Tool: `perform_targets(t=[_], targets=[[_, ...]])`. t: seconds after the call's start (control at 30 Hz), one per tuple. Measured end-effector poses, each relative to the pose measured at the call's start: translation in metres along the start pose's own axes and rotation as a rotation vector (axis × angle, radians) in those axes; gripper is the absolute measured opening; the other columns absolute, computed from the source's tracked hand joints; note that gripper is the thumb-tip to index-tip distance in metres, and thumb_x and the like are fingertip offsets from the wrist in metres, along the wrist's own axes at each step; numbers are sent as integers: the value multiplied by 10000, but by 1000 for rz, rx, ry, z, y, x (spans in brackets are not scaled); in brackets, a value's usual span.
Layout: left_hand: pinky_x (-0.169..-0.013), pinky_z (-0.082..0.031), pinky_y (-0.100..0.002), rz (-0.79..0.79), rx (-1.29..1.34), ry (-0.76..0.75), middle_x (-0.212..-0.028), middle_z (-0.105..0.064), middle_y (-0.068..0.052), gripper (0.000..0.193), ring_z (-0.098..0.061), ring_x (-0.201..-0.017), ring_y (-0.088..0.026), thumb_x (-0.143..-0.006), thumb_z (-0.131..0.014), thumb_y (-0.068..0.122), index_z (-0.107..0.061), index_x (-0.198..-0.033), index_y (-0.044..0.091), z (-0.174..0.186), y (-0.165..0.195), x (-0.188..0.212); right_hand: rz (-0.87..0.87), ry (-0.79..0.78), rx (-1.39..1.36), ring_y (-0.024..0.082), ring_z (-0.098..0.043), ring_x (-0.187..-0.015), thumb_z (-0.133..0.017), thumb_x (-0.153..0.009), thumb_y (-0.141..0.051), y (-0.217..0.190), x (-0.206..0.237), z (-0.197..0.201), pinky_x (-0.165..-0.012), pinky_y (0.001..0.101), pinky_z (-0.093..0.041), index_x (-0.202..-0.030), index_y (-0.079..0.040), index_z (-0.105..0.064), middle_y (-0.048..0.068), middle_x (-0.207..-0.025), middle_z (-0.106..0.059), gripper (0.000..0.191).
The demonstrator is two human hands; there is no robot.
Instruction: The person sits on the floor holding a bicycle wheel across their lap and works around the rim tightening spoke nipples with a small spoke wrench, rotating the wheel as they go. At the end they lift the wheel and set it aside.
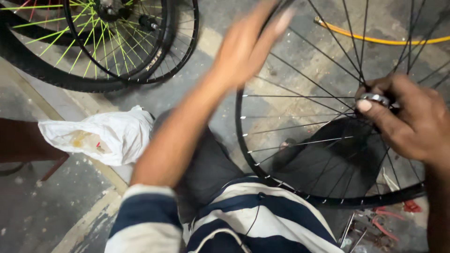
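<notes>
Nearest is the person's striped shirt [262, 220], with dark trousers over the knees. The wheel [243, 140], a bare black rim with thin spokes, stands against the lap, its lower arc near the knee and its top cut off by the frame's upper edge.

The right hand [412, 119] pinches the shiny hub [375, 98] at the wheel's centre between thumb and fingers. The left hand [246, 44] is blurred above the rim's left side, fingers straight and together, holding nothing.

This looks like spinning the wheel to check it; the stroke would need a steady hold at the hub.

Small tools [375, 229] at the bottom right are too dim to identify. A white bag [103, 133] lies on the floor at left; farther off are tyred wheels [108, 42] and a yellow hose [379, 40].
</notes>
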State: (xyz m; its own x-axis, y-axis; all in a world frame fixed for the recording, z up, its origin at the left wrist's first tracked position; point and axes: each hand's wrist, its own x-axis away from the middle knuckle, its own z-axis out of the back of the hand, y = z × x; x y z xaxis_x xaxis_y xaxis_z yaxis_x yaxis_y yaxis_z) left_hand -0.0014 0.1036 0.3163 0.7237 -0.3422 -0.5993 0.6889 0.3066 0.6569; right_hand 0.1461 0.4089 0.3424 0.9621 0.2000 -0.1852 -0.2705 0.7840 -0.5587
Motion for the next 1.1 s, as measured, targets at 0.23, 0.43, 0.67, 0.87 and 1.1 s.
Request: perform_targets(t=[0.23, 0.43, 0.67, 0.87, 1.1], targets=[[-614, -542, -396, 857, 438, 78, -801, -626, -83, 620, -629, -658, -194, -992, -513, 337, -371, -1538, 80, -74, -7, 192, -347, 36, -3, 297, -590, -888, -739, -901, -431, 84, -58, -42, -808, 456, -498, -1085, 1, -621, 177, -930, -637, 484], [-529, -496, -357, 895, 430, 41, -733, -566, -31, 534, -543, -589, -131, -950, -612, 353, -574, -1414, 90, -19, -74, 105, -432, 93, -302, 247, -527, -807, -734, -901, -372, 108, -88, -91, -739, 441, -466, -979, 7, -623, 147, -844, -592, 402], [-548, -421, -327, 829, 707, -70, -696, -560, -38, 487, -523, -608, -162, -1037, -548, 515, -616, -854, 69, -27, -159, 80, -469, -2, -163, 289, -640, -836, -720, -900, -382, 90, -87, -118, -774, 439, -528, -1078, -9, -614, 200, -917, -680, 426], [-589, -439, -268, 850, 664, 132, -810, -619, 15, 383, -544, -680, -78, -1009, -580, 424, -710, -1034, 64, -39, -177, 91, -481, -145, 33, 371, -666, -902, -686, -960, -427, 74, -101, -115, -809, 491, -502, -1079, 23, -635, 233, -966, -705, 469], [-536, -405, -290, 892, 558, 169, -689, -580, 2, 399, -494, -601, -98, -996, -597, 406, -713, -1008, 25, -40, -147, 97, -201, 212, 34, 306, -671, -976, -721, -1023, -281, 28, -70, -120, -871, 489, -521, -1194, -11, -645, 211, -1054, -712, 328]])
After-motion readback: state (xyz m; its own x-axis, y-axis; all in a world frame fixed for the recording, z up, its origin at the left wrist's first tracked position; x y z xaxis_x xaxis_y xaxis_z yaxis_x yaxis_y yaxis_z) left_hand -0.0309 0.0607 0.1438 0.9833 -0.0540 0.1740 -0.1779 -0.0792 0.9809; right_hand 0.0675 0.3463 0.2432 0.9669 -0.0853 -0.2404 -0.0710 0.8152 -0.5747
